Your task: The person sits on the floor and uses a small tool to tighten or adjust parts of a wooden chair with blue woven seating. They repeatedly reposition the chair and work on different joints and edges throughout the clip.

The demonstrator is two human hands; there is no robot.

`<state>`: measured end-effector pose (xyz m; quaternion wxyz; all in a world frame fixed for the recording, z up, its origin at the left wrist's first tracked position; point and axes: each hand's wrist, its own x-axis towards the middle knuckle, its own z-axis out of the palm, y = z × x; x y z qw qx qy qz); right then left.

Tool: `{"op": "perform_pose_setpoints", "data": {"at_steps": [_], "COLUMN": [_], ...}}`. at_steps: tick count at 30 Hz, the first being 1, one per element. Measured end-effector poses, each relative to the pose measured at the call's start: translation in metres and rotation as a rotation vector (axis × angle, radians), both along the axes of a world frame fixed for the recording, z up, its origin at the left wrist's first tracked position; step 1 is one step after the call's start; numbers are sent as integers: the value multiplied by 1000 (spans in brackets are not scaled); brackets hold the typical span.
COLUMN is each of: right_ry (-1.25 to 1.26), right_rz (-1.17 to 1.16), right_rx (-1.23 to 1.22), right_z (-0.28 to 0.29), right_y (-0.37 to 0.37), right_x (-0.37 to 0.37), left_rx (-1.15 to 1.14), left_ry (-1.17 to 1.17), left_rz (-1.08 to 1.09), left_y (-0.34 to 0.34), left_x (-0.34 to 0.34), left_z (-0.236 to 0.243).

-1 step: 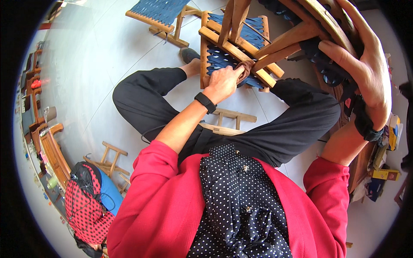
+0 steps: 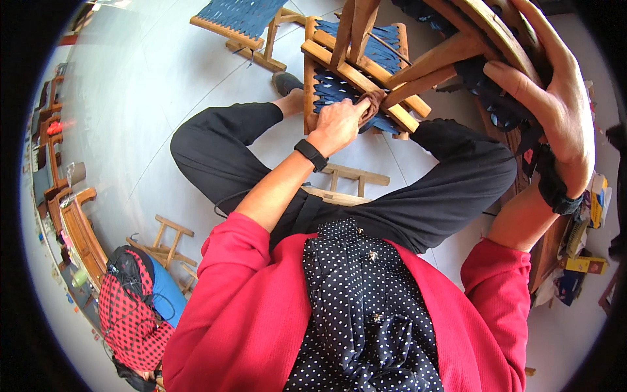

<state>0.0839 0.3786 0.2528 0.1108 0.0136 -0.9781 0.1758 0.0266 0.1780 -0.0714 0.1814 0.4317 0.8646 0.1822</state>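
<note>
My left hand (image 2: 338,125) is closed on a bunched brown cloth (image 2: 372,110), pressed against the wooden legs of a folding stool (image 2: 437,60). That stool is tilted, and its dark woven strap seat (image 2: 493,81) shows partly beneath my right hand (image 2: 555,108). My right hand grips the stool's upper wooden rail, thumb on one side and fingers over the other. Under the stool's lower rails stands another wooden stool with a blue woven seat (image 2: 333,91), between my feet.
A third blue woven stool (image 2: 238,19) stands at the far left. Small wooden frames (image 2: 356,179) lie on the tiled floor between my legs and by a red-and-black dotted bag (image 2: 134,307). At right, boxes (image 2: 588,264) sit beside a wooden piece of furniture (image 2: 548,251).
</note>
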Motion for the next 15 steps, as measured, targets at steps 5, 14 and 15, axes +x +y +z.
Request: {"op": "perform_pose_setpoints", "data": {"at_steps": [5,14,15], "right_ry": [7,-122,-196], "right_rz": [-5,-45,-95], "right_rx": [21,-290,-497], "right_z": [-1,17,16], "right_y": [2,-4,11], "right_x": [1,-27,-35], "left_rx": [-81,-41,-32], "left_ry": [-144,-155,-123], "left_rz": [99,201,199], "left_y": [-5,-14,-14], "left_x": [-30,-33,-33], "left_z": [12,11,10]}}
